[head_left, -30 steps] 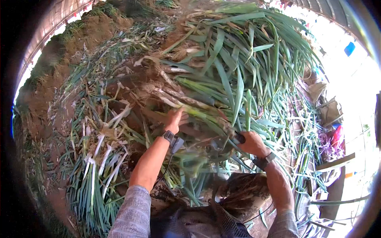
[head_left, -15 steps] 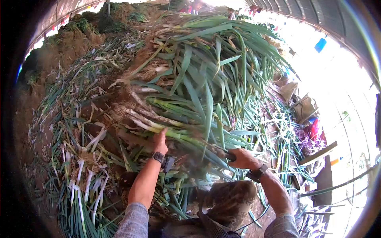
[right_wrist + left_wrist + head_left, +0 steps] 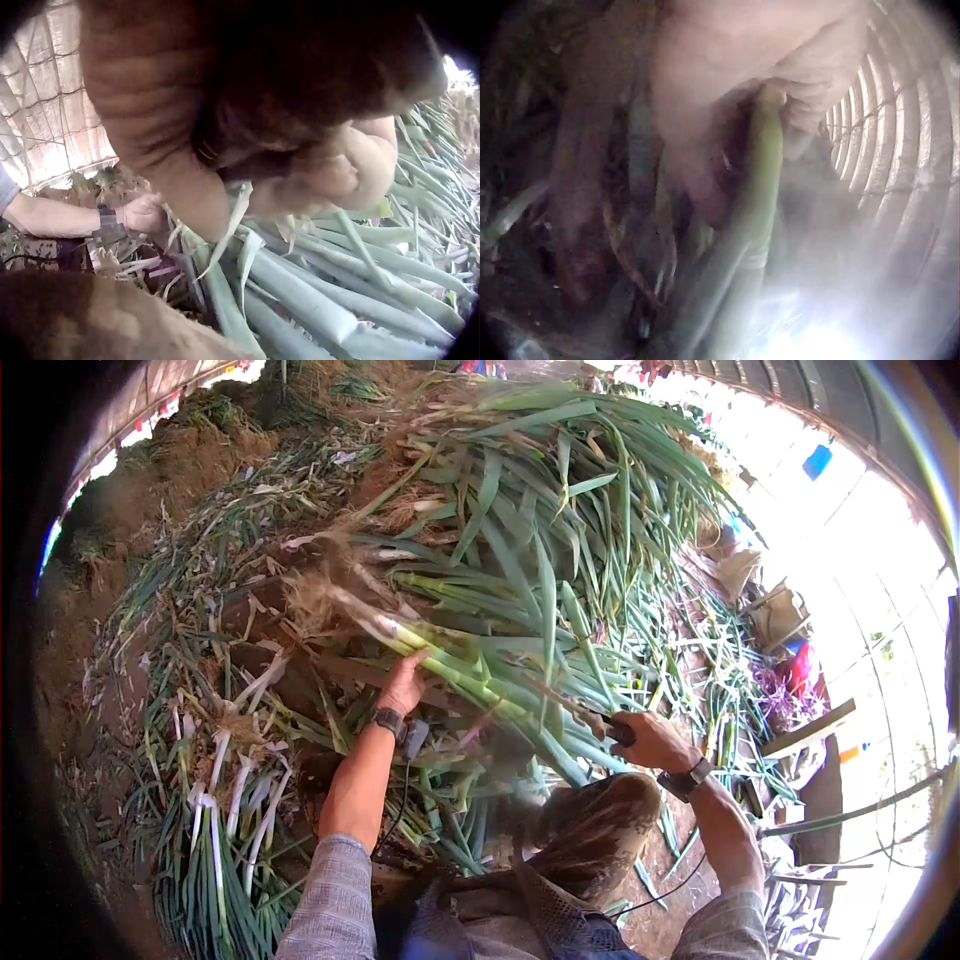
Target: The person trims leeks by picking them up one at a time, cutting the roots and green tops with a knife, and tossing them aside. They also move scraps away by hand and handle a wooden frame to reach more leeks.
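So the leek slants across the middle, roots far left, leaves near right. Left hand has fingers curled round the stalk and is nearer the roots; right hand is closed on a dark handle, over by the leaves.

A ribbed cover curves over the upper right, with a blue object below it against the bright side. Down the right edge lie crumpled tan sacks, then a red object beside a tangle of purple strands. Just below these, a board slants up to the right, a small orange object near its raised end. Lower still, a dark green pole runs toward the right edge.
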Tool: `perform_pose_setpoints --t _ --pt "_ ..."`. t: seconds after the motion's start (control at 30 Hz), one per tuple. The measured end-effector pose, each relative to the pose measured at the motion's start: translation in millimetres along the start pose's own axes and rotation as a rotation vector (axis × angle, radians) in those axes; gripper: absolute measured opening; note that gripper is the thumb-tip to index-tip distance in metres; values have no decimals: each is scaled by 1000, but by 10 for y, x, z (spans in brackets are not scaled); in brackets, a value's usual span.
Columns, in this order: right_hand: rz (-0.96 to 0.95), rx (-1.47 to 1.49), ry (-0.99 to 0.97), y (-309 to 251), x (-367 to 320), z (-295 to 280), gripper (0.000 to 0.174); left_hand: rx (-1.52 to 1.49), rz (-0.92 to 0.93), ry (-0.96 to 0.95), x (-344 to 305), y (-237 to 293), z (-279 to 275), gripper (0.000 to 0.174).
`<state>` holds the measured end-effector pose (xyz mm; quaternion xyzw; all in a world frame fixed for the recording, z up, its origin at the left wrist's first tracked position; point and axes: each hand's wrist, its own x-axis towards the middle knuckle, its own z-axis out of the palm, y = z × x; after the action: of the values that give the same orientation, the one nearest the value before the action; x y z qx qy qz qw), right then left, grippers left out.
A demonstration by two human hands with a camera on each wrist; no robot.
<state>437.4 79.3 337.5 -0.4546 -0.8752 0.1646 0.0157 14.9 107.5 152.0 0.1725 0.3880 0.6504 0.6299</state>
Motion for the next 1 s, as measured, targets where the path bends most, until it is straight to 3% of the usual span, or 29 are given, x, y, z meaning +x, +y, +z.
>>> perform_pose_setpoints --t 0.07,0.1,0.17,0.27,0.3,0.33,0.4,0.47,0.5,0.73,0.8,0.87,0.9,1.0 --pt "-48 13 -12 -39 23 55 24 2 -94 -6 74 -79 -115 49" --pt "-45 -23 -68 -53 29 102 29 -8 -103 -2 57 -159 -163 49" --pt "-94 -58 -104 -77 82 197 32 265 -129 72 43 -155 -209 49" --pt "-56 -77 -46 -196 171 211 31 151 -133 71 -117 -197 -68 48" --pt "-113 -130 -4 -255 216 187 24 187 -29 54 -144 -262 -53 47" --pt "-95 -97 11 -308 264 173 23 154 -120 -13 -172 -306 -61 46" --pt "-101 -88 27 -434 431 228 23 159 -64 -76 -342 -367 9 46" --pt "-206 -103 26 -506 578 329 24 184 -149 -154 -374 -461 -29 51" --pt "-189 -110 -15 -543 675 410 28 265 -244 -5 -343 -532 -25 55" --pt "-227 60 -8 -670 1162 978 31 200 -26 19 -607 -599 85 41" --pt "-215 68 15 -800 1288 1009 30 214 -36 -31 -541 -636 20 38" --pt "-319 74 16 -885 1410 1015 27 184 -66 -12 -503 -729 -66 38" --pt "-318 69 28 -937 1472 996 24 702 458 -314 -216 -1117 -511 38" --pt "-388 -1 98 -991 1698 1036 22 712 559 -295 -596 -643 -36 38"
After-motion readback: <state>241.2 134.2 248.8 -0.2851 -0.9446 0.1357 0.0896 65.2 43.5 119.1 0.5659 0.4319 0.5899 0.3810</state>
